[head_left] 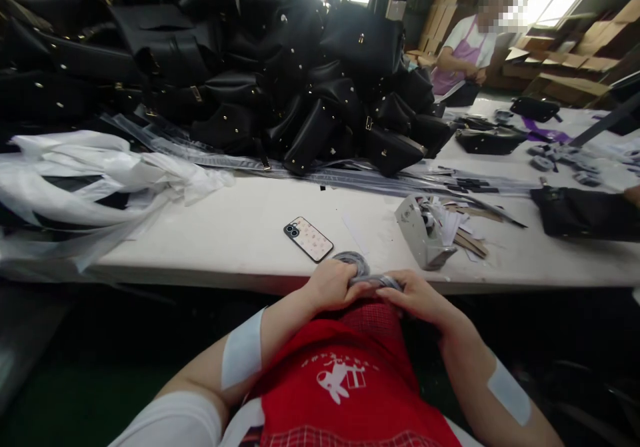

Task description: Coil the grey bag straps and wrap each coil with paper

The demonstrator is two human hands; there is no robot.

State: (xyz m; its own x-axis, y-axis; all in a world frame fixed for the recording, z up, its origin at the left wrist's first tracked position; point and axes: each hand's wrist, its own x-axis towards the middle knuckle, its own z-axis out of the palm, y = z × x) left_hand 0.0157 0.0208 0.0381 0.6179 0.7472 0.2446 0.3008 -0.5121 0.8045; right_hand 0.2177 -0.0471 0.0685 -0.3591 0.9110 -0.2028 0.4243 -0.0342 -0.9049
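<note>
My left hand (334, 283) is closed around a grey, coiled band-like bundle (352, 259) at the table's front edge. My right hand (414, 292) grips the same bundle from the other side, thumb facing the left hand. What the bundle is made of cannot be told. Both hands are just above the lap, in front of a red apron (350, 350) with a white rabbit print. Just beyond the left hand, a phone in a pale patterned case (311, 239) lies flat on the white table (240, 233).
Black handbags (310, 80) are piled high along the back. White plastic wrapping (90, 160) lies at left. An open-topped holder (423, 240) with paper strips is at right, near a black bag (580, 213). A person in a purple apron (457, 60) works behind.
</note>
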